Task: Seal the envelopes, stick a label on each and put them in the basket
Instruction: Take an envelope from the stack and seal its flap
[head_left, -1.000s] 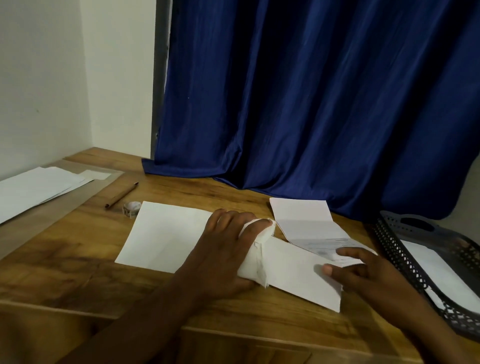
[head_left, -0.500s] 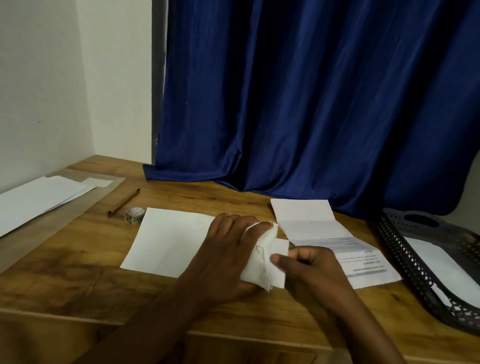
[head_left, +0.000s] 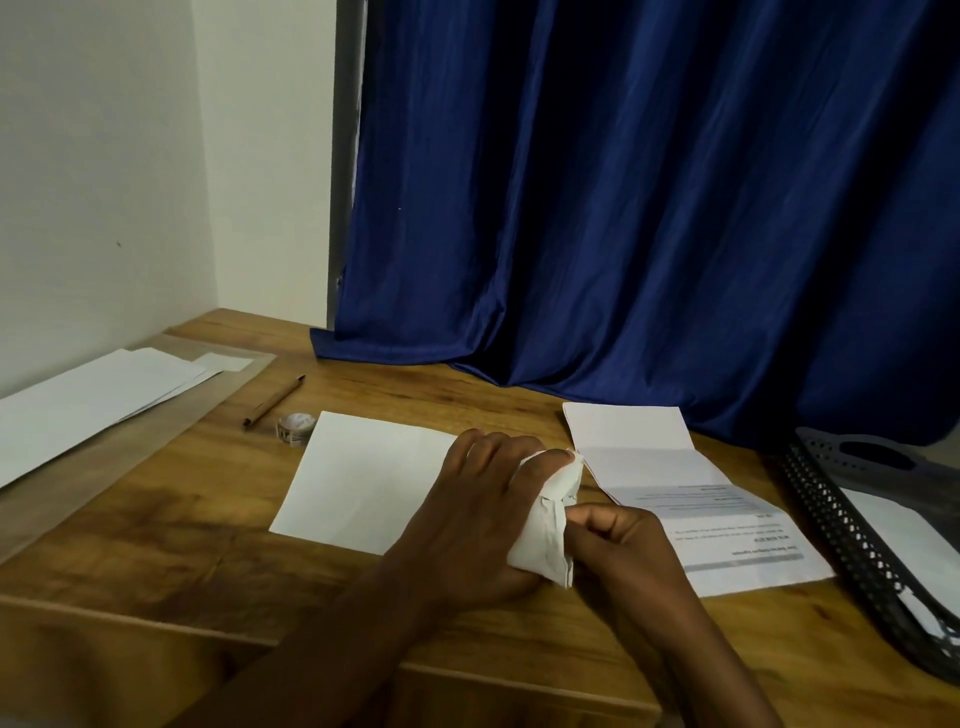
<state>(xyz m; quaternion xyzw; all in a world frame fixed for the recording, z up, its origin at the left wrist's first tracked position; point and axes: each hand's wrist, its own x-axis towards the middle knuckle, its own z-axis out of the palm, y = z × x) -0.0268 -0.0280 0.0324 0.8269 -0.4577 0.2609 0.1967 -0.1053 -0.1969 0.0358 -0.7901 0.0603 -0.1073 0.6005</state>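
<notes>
A white envelope (head_left: 545, 530) is bunched and folded up between my two hands near the table's front edge. My left hand (head_left: 478, 514) lies over its left side, with the thumb and fingers wrapped around it. From the right, my right hand (head_left: 623, 551) pinches its folded edge with curled fingers. Under my left hand lies a flat white sheet (head_left: 363, 478). A dark mesh basket (head_left: 852, 551) stands at the right edge and holds a white envelope (head_left: 914, 535).
An unfolded printed letter (head_left: 675, 483) lies just right of my hands. A brown pen (head_left: 272, 401) and a small white roll (head_left: 296, 428) sit behind the sheet. A stack of white papers (head_left: 78, 405) lies far left. A blue curtain (head_left: 623, 208) hangs behind.
The envelope lay stretched out to the right; my right hand has folded it leftward against my left hand, uncovering the printed letter. The left hand has stayed in place.
</notes>
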